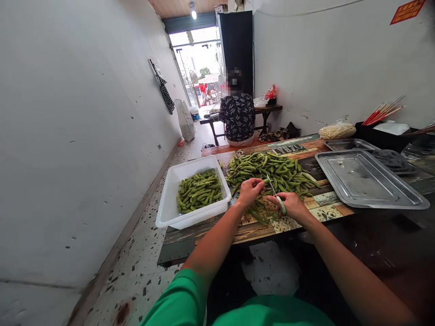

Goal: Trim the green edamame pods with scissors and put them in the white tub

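My right hand (pixel 291 207) is closed on a pair of scissors with pale green handles (pixel 282 206). Their thin blades (pixel 271 184) point up and away, slightly spread. Beside the blades, my left hand (pixel 249 192) pinches what looks like a green soybean pod, mostly hidden by the fingers. Behind both hands lies a large heap of green soybean pods (pixel 272 167). Small trimmings and loose pods (pixel 258 213) are scattered on the tabletop just under the hands. Left of my left hand, a white plastic tub (pixel 166 206) holds more pods (pixel 200 192).
The patterned wooden table (pixel 217 226) also bears a metal tray (pixel 367 181) at right, with another tray (pixel 350 144) behind it. Bundled skewers (pixel 337 131) and a dark box (pixel 377 136) of sticks stand farther back. A person (pixel 237 117) sits ahead, facing away.
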